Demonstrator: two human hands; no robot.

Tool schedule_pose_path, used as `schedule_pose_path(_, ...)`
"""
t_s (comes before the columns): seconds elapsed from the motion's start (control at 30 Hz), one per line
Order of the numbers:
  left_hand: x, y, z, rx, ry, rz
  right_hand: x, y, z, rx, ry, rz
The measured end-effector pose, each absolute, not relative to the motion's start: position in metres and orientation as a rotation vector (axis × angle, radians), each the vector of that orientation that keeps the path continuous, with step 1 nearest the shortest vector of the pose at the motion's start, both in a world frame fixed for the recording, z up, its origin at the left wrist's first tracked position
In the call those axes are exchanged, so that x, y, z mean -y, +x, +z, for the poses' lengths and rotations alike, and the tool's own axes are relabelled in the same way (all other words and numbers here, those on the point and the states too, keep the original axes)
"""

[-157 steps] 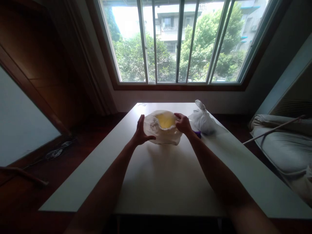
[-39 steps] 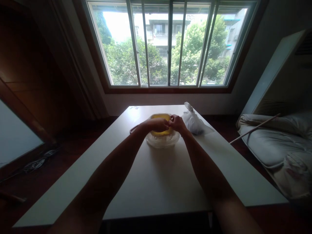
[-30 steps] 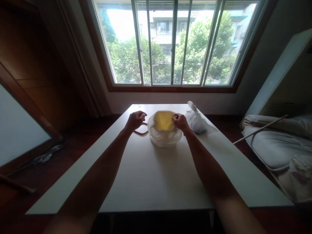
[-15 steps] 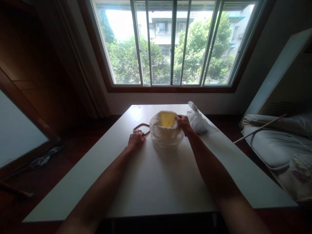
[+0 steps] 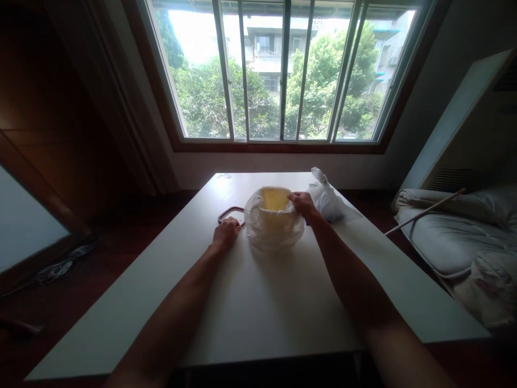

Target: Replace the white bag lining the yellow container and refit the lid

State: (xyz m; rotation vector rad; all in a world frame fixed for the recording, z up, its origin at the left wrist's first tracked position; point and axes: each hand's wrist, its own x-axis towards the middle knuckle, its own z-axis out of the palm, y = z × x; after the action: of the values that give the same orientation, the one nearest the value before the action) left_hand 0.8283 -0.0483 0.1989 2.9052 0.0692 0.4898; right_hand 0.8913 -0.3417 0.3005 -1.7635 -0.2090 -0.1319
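A small bin with a yellow inside [image 5: 277, 200] stands on the white table, lined with a thin whitish plastic bag [image 5: 274, 234] that is folded over its rim and puffs out around it. My right hand [image 5: 302, 205] is closed on the bag at the bin's right rim. On the left, a brown rounded frame-like ring [image 5: 220, 215] lies on the table beside the bin. My left hand [image 5: 226, 231] has its fingers curled on the ring's near side, which they partly hide.
Behind my right hand a knotted white plastic bag [image 5: 325, 200] sits on the table [image 5: 258, 312]. A small bit of purple shows near my right wrist. Right of the table are a folded mattress [image 5: 436, 229] and a thin stick [image 5: 426, 212]. Cables [image 5: 60, 267] lie on the floor at left.
My left fingers have curled in closer on the ring, whose near edge has shifted slightly. My right hand keeps its grip on the bag at the rim. The view has turned a little.
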Motion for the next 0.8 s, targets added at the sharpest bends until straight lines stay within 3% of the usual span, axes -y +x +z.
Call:
schedule_pose_path(0.47, 0.024, 0.819, 0.212, -0.122, 2.773, 0.875, 0.33, 0.896, 0.3, 0.164, -1.827, -0.166)
schedule_pose_path(0.8, 0.021, 0.814, 0.214, -0.09, 2.736, 0.862, 0.321, 0.912, 0.301, 0.222, -1.93, -0.077)
